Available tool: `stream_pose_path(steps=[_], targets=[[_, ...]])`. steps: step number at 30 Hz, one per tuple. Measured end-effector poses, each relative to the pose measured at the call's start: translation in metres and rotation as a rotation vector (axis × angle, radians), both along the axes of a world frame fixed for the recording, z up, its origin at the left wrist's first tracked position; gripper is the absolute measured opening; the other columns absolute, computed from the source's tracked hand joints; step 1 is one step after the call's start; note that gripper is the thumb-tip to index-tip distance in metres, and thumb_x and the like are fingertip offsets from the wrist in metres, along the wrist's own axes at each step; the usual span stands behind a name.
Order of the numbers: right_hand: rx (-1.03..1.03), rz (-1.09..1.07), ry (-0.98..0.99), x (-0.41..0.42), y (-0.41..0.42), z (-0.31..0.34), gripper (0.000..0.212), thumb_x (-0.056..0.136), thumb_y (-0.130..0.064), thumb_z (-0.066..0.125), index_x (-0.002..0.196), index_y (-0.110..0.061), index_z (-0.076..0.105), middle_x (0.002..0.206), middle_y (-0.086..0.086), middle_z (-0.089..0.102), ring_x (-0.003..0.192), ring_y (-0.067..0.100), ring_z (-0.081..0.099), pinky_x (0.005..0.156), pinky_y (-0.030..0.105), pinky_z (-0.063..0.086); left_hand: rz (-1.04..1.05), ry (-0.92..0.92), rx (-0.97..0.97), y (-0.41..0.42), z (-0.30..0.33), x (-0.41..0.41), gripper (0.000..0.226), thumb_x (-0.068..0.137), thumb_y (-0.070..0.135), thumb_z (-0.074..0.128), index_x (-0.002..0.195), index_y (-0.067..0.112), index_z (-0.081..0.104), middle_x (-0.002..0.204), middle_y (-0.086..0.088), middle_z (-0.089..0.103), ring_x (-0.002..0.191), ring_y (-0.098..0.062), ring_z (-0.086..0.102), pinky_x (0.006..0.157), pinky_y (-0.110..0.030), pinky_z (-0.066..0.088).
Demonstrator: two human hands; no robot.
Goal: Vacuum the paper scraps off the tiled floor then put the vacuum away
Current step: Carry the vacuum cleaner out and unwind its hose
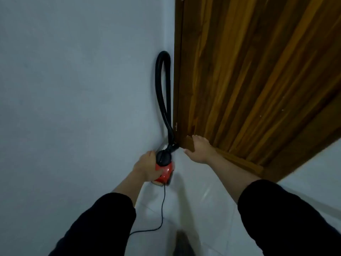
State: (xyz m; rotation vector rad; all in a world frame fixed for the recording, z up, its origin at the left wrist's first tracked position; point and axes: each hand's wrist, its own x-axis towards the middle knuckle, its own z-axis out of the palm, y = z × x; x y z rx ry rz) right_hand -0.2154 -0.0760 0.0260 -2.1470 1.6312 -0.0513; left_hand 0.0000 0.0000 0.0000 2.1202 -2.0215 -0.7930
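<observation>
A pale grey-blue wall (73, 89) fills the whole left half of the view, plain and evenly lit. To its right stands a wooden door (249, 80) of streaked brown and orange boards, swung open so that its hinge edge meets the wall in the corner and its lower edge runs off toward the right. Below both lies the tiled floor (203, 209), white and glossy, with faint tile joints and a soft reflection across it.

Two forearms in dark sleeves (276, 209) reach in from the bottom edge, pushed up so the wrists are bare.

In the corner, where wall and door meet, sits the vacuum (164, 172), a small red canister with a black round top, on the floor and close against the wall. Its black hose (163, 85) rises from the top of the canister in a tall narrow loop, leaning in the gap between the wall and the door's edge. A thin black power cord (162, 209) trails from the canister's near end down across the tiles and curves off to the left behind the left sleeve.

The left hand (146, 166) is on the left side of the red canister, its fingers curled round the body and gripping it. The right hand (200, 149) is spread with straight fingers, resting flat against the bottom corner of the door, just beside the hose's base.
</observation>
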Motion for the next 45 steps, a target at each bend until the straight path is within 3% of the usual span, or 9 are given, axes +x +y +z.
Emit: stream_pose_path(steps=[8, 15, 20, 23, 26, 29, 32, 40, 45], targets=[[0.103, 0.016, -0.026, 0.035, -0.164, -0.053, 0.07, 0.098, -0.045, 0.053, 0.148, 0.0, 0.032, 0.149, 0.018, 0.039, 0.139, 0.035, 0.033, 0.114, 0.037, 0.027, 0.163, 0.052, 0.048, -0.139, -0.064, 0.021, 0.065, 0.086, 0.028, 0.06, 0.138, 0.001, 0.031, 0.143, -0.014, 0.039, 0.131, -0.03, 0.039, 0.102, -0.036, 0.037], [0.166, 0.01, -0.009, 0.057, -0.293, -0.126, 0.071, 0.096, -0.047, 0.055, 0.148, -0.004, 0.033, 0.148, 0.015, 0.04, 0.138, 0.032, 0.034, 0.114, 0.038, 0.027, 0.198, 0.108, 0.073, -0.25, -0.14, 0.017, 0.087, 0.08, 0.046, 0.061, 0.146, 0.005, 0.022, 0.148, -0.013, 0.033, 0.136, -0.033, 0.034, 0.109, -0.044, 0.036], [0.171, -0.011, -0.074, 0.075, -0.346, -0.183, 0.065, 0.09, -0.047, 0.066, 0.135, -0.005, 0.045, 0.129, 0.014, 0.053, 0.122, 0.029, 0.05, 0.093, 0.032, 0.04, 0.173, 0.074, 0.073, -0.282, -0.206, 0.021, 0.091, 0.084, 0.049, 0.059, 0.15, 0.005, 0.014, 0.155, -0.013, 0.023, 0.142, -0.032, 0.023, 0.116, -0.043, 0.026], [0.147, -0.038, -0.122, 0.085, -0.368, -0.227, 0.063, 0.082, -0.055, 0.07, 0.12, -0.01, 0.05, 0.112, 0.008, 0.056, 0.106, 0.025, 0.055, 0.085, 0.029, 0.04, 0.164, 0.062, 0.043, -0.293, -0.255, 0.027, 0.092, 0.081, 0.049, 0.061, 0.149, 0.005, 0.017, 0.152, -0.014, 0.028, 0.139, -0.033, 0.028, 0.113, -0.043, 0.032], [0.136, -0.041, -0.163, 0.093, -0.387, -0.272, 0.068, 0.076, -0.062, 0.07, 0.118, -0.011, 0.051, 0.112, 0.006, 0.056, 0.107, 0.025, 0.055, 0.096, 0.039, 0.045, 0.157, 0.057, 0.017, -0.302, -0.299, 0.028, 0.094, 0.084, 0.046, 0.061, 0.15, 0.002, 0.011, 0.155, -0.016, 0.02, 0.142, -0.033, 0.022, 0.116, -0.042, 0.026], [0.117, -0.02, -0.172, 0.102, -0.4, -0.303, 0.099, 0.073, -0.069, 0.069, 0.144, -0.008, 0.036, 0.138, 0.012, 0.048, 0.131, 0.031, 0.043, 0.113, 0.047, 0.035, 0.18, 0.077, -0.009, -0.312, -0.345, 0.03, 0.095, 0.085, 0.045, 0.06, 0.151, 0.003, 0.006, 0.158, -0.014, 0.013, 0.145, -0.032, 0.013, 0.118, -0.039, 0.018], [0.083, -0.009, -0.197, 0.108, -0.412, -0.342, 0.106, 0.078, -0.06, 0.073, 0.153, -0.005, 0.022, 0.153, 0.014, 0.034, 0.141, 0.033, 0.031, 0.119, 0.047, 0.025, 0.182, 0.086, -0.043, -0.32, -0.399, 0.035, 0.095, 0.084, 0.043, 0.062, 0.149, 0.0, 0.009, 0.157, -0.017, 0.015, 0.145, -0.031, 0.014, 0.117, -0.036, 0.015], [0.049, -0.169, -0.539, 0.129, -0.456, -0.46, 0.123, 0.056, -0.069, 0.084, 0.152, -0.013, 0.031, 0.151, 0.007, 0.043, 0.14, 0.027, 0.039, 0.115, 0.047, 0.036, 0.153, 0.092, -0.15, -0.34, -0.525, 0.047, 0.09, 0.086, 0.044, 0.062, 0.149, 0.001, 0.014, 0.156, -0.015, 0.021, 0.144, -0.031, 0.019, 0.118, -0.044, 0.015], [0.049, -0.206, -0.766, 0.146, -0.481, -0.488, 0.111, 0.06, -0.049, 0.09, 0.15, -0.014, 0.036, 0.143, 0.002, 0.05, 0.13, 0.021, 0.049, 0.11, 0.038, 0.042, 0.177, 0.152, -0.277, -0.351, -0.573, 0.056, 0.079, 0.086, 0.045, 0.058, 0.145, 0.002, 0.029, 0.146, -0.017, 0.038, 0.136, -0.033, 0.035, 0.111, -0.05, 0.033]])
